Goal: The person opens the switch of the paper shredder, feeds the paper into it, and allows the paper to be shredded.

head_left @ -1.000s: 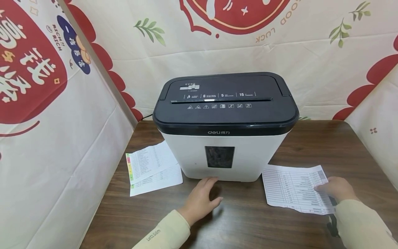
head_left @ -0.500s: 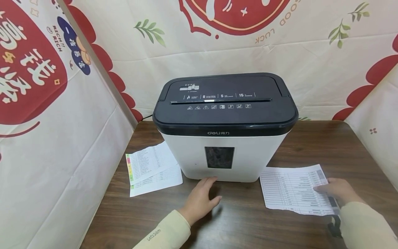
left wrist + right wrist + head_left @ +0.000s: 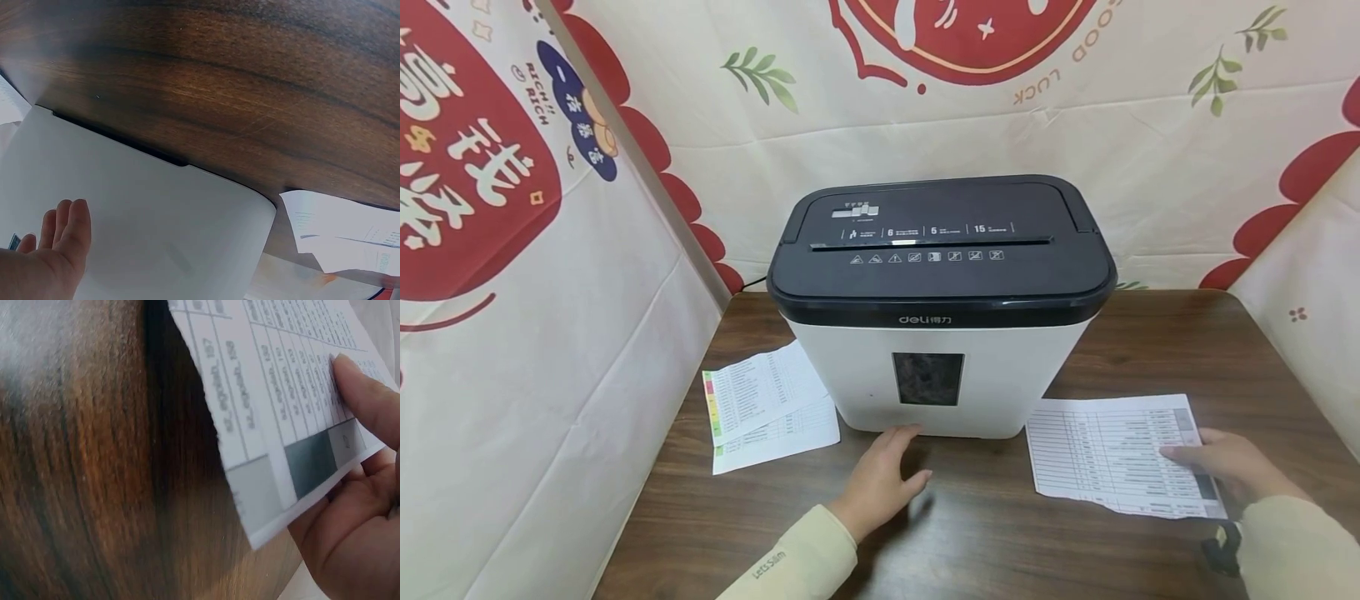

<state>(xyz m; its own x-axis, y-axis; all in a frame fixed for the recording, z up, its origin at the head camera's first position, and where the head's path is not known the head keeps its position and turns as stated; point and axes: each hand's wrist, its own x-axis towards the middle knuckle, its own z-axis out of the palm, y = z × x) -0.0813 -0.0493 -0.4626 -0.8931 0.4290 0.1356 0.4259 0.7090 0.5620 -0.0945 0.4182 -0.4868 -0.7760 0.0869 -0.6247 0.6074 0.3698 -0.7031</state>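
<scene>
A printed sheet lies at the right of the shredder, pinched at its right edge by my right hand. In the right wrist view the thumb is on top of the sheet and the fingers of the right hand are beneath it, with the near corner raised off the wood. My left hand, fingers relaxed and holding nothing, is by the shredder's lower front edge. The left wrist view has that hand in front of the white shredder body.
Two overlapping printed sheets lie left of the shredder on the brown table. A printed cloth hangs behind. A small dark object is near the right sleeve.
My right hand has shifted slightly rightward along with the pinched sheet, whose right end has turned a little. The left hand has barely moved.
</scene>
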